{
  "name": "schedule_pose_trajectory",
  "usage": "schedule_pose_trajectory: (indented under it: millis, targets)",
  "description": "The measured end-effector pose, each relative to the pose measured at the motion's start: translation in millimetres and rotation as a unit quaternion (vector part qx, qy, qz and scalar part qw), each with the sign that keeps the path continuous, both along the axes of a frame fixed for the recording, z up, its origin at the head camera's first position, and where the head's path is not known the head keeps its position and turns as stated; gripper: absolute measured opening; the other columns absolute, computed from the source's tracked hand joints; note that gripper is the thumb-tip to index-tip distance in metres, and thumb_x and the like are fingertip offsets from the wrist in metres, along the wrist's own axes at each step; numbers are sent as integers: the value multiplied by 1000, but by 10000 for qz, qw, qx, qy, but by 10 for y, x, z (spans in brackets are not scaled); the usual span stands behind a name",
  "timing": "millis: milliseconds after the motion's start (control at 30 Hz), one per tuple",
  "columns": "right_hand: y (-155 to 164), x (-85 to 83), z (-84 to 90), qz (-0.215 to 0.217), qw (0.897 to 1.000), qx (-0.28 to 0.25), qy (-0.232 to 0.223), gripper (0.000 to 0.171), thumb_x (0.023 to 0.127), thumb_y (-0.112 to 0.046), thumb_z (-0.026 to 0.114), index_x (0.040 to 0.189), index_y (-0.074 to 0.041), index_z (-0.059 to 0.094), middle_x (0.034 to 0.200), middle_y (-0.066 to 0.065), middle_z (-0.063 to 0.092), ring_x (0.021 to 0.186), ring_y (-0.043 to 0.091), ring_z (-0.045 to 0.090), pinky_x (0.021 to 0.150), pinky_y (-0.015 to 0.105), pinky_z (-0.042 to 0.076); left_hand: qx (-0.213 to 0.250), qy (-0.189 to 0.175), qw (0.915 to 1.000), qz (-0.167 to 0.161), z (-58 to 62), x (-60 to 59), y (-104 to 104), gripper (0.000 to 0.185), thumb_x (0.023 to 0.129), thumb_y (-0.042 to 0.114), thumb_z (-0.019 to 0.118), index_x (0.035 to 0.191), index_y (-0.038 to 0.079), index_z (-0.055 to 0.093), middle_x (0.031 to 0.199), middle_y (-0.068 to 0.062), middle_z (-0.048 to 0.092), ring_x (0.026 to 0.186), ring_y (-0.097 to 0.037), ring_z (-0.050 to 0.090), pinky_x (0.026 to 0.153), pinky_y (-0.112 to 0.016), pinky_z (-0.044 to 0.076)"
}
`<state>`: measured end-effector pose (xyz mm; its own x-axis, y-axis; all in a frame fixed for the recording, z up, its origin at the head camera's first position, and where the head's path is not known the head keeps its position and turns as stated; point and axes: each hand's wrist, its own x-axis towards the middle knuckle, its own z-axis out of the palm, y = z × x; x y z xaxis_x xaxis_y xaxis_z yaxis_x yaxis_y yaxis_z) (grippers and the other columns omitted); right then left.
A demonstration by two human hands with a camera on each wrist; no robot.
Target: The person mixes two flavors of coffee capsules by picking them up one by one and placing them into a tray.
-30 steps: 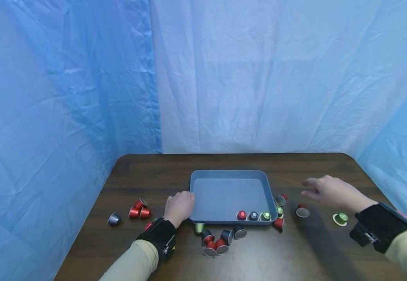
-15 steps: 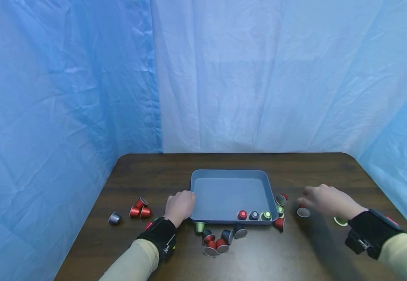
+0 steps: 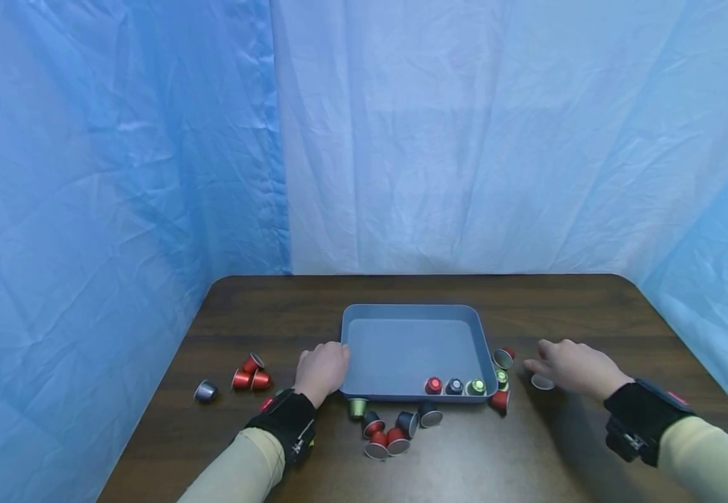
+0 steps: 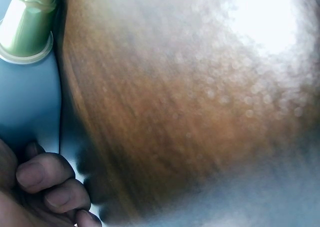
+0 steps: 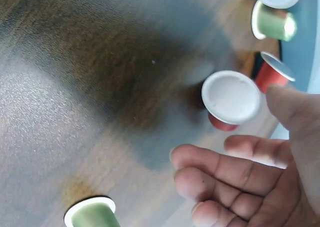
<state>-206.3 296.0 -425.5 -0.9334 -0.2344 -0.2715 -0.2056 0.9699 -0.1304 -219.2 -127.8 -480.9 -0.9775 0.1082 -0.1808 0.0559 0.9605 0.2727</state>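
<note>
My left hand [image 3: 322, 372] grips the left rim of a blue tray [image 3: 414, 342], fingers curled at its wall in the left wrist view. My right hand [image 3: 576, 366] hovers over a red coffee capsule [image 5: 231, 98] lying with its pale lid toward the camera. In the right wrist view the thumb and fingers are spread apart around it, with a gap on both sides. Inside the tray, along its front wall, stand a red capsule [image 3: 433, 385], a dark blue capsule [image 3: 455, 386] and a green capsule [image 3: 476, 387].
Several red and dark capsules [image 3: 397, 441] lie before the tray, beside a green capsule [image 3: 357, 408] against its front wall. More capsules [image 3: 504, 358] line its right side. Red capsules [image 3: 251, 378] and a dark capsule [image 3: 205, 391] lie left. Another green capsule [image 5: 92, 214] lies under the right wrist.
My right hand has moved left and lower, over the red capsule, and its wrist now hides the green capsule at the right. The left hand has stayed at the tray's rim.
</note>
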Motion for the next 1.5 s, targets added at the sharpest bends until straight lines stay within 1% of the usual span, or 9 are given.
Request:
schedule_pose_trajectory:
  millis: [333, 567, 733, 933, 1067, 1167, 1267, 1367, 1500]
  targets:
    - [-30, 33, -101, 59, 9999, -120, 22, 25, 96, -29, 71, 91, -6, 61, 68, 1, 54, 58, 15, 53, 56, 32, 47, 132, -57, 9998, 152, -1, -1, 27, 27, 108, 27, 50, 95, 10, 66, 74, -2, 55, 78, -23, 59, 83, -48, 46]
    - [-17, 56, -139, 137, 9997, -181, -37, 24, 91, -26, 78, 89, -9, 60, 68, 0, 52, 59, 14, 51, 55, 31, 44, 122, -57, 9998, 154, 13, 12, 23, 25, 107, 28, 52, 96, 10, 66, 74, -1, 55, 80, -23, 61, 85, -47, 47]
    - [-11, 44, -133, 54, 9999, -94, -129, 28, 87, -29, 81, 90, -9, 61, 69, 1, 53, 60, 15, 52, 56, 31, 44, 279, -92, 9991, 304, 6, 7, 19, 28, 108, 29, 50, 95, 11, 66, 73, -1, 56, 80, -23, 60, 86, -47, 46]
    - [-9, 31, -120, -145, 9994, 62, -303, 32, 85, -29, 84, 89, -7, 62, 70, 3, 54, 61, 16, 53, 58, 32, 45, 52, -60, 9999, 118, -9, -3, 24, 26, 108, 27, 51, 97, 10, 67, 75, -2, 56, 81, -24, 60, 84, -48, 46]
    - [-8, 30, -115, -210, 9993, 124, -285, 29, 86, -27, 83, 88, -6, 63, 71, 3, 54, 61, 16, 53, 58, 32, 45, 137, -96, 9996, 217, -8, -6, 22, 28, 108, 28, 49, 95, 10, 66, 74, -2, 56, 80, -24, 60, 84, -48, 45]
    - [-4, 34, -110, -187, 9996, 120, -196, 26, 87, -24, 82, 88, -7, 63, 70, 3, 54, 61, 16, 53, 57, 32, 45, 202, -138, 9993, 292, -1, -5, 16, 30, 109, 29, 47, 94, 10, 66, 73, -2, 55, 80, -23, 60, 85, -48, 45]
    - [1, 44, -103, -43, 9999, 85, 37, 24, 86, -22, 83, 88, -8, 63, 70, 1, 54, 61, 15, 53, 57, 32, 45, 224, -129, 9993, 278, 4, 2, 13, 30, 109, 28, 48, 94, 10, 66, 73, -2, 55, 79, -23, 60, 85, -48, 45]
    - [4, 54, -96, 274, 9983, 128, 490, 25, 82, -23, 86, 89, -9, 67, 75, 1, 53, 65, 16, 51, 58, 32, 45, 206, -79, 9995, 217, 11, 10, 9, 28, 108, 28, 49, 95, 10, 66, 73, -2, 55, 79, -23, 60, 84, -47, 46]
    - [-5, 48, -82, 626, 9918, 168, 1102, 27, 77, -24, 90, 86, -10, 69, 77, 1, 51, 67, 16, 48, 58, 30, 45, 221, -43, 9995, 230, 1, 11, 6, 27, 108, 28, 50, 95, 10, 66, 73, -2, 55, 79, -23, 60, 83, -46, 46]
